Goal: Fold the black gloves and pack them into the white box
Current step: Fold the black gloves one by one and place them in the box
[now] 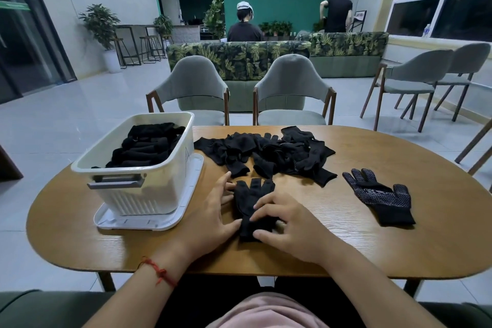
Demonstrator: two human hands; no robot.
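A single wide-angle view from the person's head looks forward and down, close over the wooden table [439, 234].

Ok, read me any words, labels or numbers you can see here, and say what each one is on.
No text here reads clearly.
Dotted glove: characters in white dots on the palm, too blurred to read.
White box: faint line mark on its side, not legible.
Framed sign at the far wall: too small.
Bottle on the windowsill: label too small.
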